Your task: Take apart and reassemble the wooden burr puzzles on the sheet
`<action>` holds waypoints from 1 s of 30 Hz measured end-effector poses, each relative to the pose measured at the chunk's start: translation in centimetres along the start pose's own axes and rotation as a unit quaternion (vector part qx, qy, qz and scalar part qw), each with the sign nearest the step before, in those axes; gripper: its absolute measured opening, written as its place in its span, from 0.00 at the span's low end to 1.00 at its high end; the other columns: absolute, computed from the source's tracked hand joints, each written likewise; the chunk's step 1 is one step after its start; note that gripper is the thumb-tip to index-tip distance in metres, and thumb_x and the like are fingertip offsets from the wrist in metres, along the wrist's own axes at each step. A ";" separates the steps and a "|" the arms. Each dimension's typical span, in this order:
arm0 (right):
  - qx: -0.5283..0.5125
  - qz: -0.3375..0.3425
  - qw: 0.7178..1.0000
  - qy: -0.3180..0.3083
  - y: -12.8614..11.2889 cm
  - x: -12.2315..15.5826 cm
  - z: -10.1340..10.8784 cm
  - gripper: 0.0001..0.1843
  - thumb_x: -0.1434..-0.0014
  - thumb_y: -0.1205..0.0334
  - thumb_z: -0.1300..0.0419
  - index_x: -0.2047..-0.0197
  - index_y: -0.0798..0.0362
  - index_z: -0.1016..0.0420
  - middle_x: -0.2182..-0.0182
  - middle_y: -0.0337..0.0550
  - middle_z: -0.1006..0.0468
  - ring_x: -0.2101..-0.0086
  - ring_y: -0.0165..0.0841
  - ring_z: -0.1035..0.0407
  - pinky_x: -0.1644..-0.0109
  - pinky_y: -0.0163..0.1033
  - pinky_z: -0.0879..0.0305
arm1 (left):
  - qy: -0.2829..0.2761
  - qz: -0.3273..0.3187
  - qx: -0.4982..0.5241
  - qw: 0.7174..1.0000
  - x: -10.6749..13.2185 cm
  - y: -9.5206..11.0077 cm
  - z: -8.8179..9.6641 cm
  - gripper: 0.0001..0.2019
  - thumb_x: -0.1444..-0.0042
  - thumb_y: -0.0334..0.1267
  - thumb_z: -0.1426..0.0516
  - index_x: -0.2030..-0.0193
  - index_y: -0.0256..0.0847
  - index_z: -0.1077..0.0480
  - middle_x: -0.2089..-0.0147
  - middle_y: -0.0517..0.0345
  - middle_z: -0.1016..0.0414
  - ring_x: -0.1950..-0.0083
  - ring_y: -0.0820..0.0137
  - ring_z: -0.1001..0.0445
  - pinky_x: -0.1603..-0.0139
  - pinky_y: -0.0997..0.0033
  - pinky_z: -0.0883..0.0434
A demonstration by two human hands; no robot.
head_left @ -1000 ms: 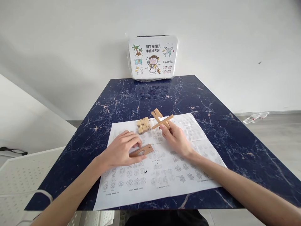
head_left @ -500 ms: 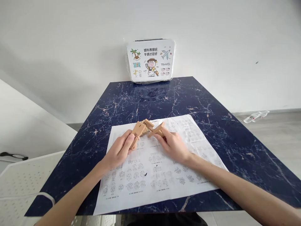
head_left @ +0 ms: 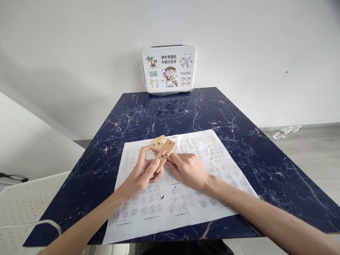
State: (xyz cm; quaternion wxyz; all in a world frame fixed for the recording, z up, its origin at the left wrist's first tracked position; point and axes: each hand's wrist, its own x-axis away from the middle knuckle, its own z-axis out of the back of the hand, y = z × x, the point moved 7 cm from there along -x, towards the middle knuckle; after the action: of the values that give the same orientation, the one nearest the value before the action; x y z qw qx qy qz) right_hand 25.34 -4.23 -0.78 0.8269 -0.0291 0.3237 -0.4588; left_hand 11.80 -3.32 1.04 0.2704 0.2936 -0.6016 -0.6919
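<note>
Printed sheet [head_left: 127,230] spreads toward six o'clock, presumably for reference. Above it, from eight, the left hand [head_left: 145,172] pinches a slotted wooden piece [head_left: 169,144], likely steadying it; at four, the right hand [head_left: 191,171] is curled round a crosspiece [head_left: 170,160], fingertips hidden. Pale block assembly [head_left: 159,139], at eleven, is partly covered.

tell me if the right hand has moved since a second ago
Yes. Judged against the printed sheet, the right hand has shifted left and toward the near table edge, closer to the left hand.

Bare forearms [head_left: 231,191], probably black clothing [head_left: 187,248]
</note>
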 end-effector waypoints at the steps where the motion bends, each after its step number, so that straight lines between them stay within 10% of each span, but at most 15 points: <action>1: 0.008 0.002 1.000 -0.002 -0.1 0.0 -0.1 0.20 0.20 0.57 0.56 0.61 0.51 0.30 0.77 0.40 0.24 0.79 0.31 0.37 0.74 0.41 0.50 | 0.006 0.001 -0.001 1.000 0.0 0.1 0.0 0.11 0.21 0.49 0.54 0.42 0.49 0.49 0.75 0.73 0.39 0.77 0.75 0.47 0.74 0.75 0.44; 30: 0.085 0.009 0.996 -0.004 -0.9 0.0 -0.6 0.22 0.19 0.58 0.57 0.62 0.52 0.29 0.81 0.38 0.25 0.81 0.31 0.37 0.74 0.43 0.51 | 0.048 0.027 -0.006 0.998 -0.1 0.1 0.7 0.09 0.23 0.47 0.53 0.46 0.48 0.48 0.79 0.74 0.37 0.80 0.76 0.47 0.78 0.76 0.46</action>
State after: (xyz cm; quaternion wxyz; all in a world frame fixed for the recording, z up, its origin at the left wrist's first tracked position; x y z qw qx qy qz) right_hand 24.34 -4.60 -0.99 0.8319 0.0427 0.2807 -0.4768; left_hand 11.36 -2.74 1.18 0.3191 0.3088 -0.5915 -0.6731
